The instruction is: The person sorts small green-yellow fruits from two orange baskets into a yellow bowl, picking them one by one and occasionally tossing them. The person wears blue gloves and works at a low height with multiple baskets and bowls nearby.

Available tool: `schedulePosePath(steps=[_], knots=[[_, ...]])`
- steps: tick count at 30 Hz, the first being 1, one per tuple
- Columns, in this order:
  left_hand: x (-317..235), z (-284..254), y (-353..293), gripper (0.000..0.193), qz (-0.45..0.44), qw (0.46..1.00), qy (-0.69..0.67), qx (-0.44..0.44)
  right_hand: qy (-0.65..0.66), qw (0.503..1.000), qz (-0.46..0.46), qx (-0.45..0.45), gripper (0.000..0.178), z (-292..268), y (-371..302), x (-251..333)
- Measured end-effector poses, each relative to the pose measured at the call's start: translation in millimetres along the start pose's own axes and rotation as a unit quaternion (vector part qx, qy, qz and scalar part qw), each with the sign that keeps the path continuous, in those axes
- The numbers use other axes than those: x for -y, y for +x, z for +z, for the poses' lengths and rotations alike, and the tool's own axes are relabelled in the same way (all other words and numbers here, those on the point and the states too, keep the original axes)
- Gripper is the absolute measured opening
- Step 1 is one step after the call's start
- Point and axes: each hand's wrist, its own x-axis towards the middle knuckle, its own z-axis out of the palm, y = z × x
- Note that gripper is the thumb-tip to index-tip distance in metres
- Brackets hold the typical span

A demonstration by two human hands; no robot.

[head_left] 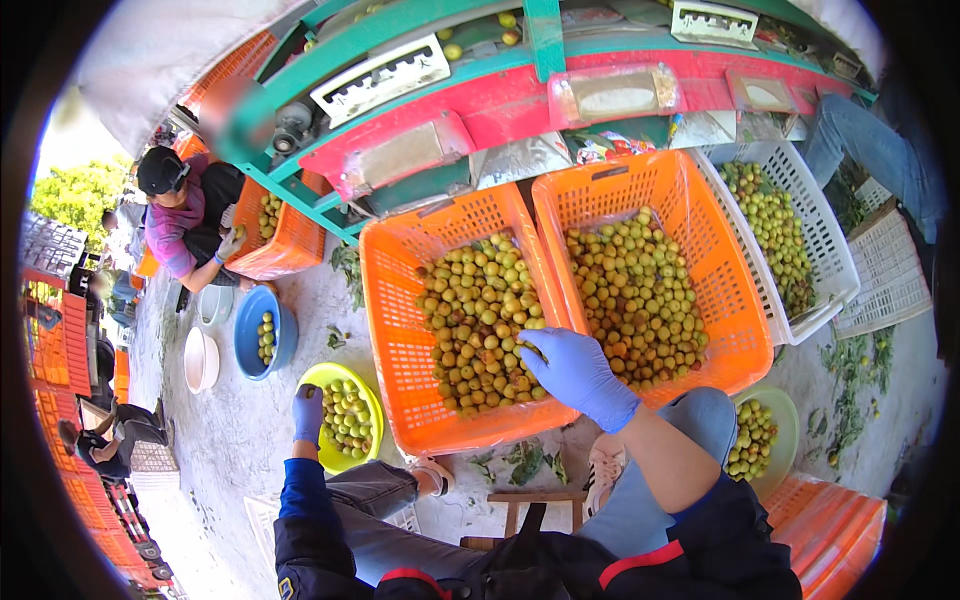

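Observation:
Many round green-brown fruits that look like jujubes (480, 320) fill the left orange crate (395, 350). Over that crate's right side my right hand (585, 380), in a blue-violet glove, has its thumb and fingers curled around a jujube (537, 352). A second orange crate (735, 340) with browner jujubes (640, 300) stands right beside it. At the left, my gloved left hand (308, 414) is closed at the rim of a yellow-green basin (376, 440) of greener jujubes (345, 420). Something dark shows at its fingertips, too small to make out.
A green-and-red sorting machine (510, 90) spans the far side. A white crate (840, 270) of fruit stands right, a pale green basin (780, 430) near right. A blue basin (270, 340) and a crouching person (180, 220) are at left. Leaves (525, 460) litter the floor.

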Motion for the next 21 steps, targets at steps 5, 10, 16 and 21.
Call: schedulePosePath(steps=[5,10,16,21], knots=[[-18.6,20.2,-35.5,0.083,-0.083,0.983,0.156,-0.046,-0.046,0.999,0.003,0.014,0.031,5.9,-7.3,-14.5],[-46.6,51.2,-61.2,0.050,0.126,0.985,0.114,0.037,-0.052,0.997,0.002,0.050,0.032,13.4,-9.1,-19.3],[-98.5,108.0,-155.9,0.058,0.244,0.968,0.050,0.019,-0.043,0.996,-0.003,0.075,0.030,24.0,-11.5,-38.3],[-97.6,126.7,-230.5,0.064,0.238,0.965,0.102,0.031,-0.054,0.990,0.012,0.132,0.030,38.8,-16.7,-41.5]])
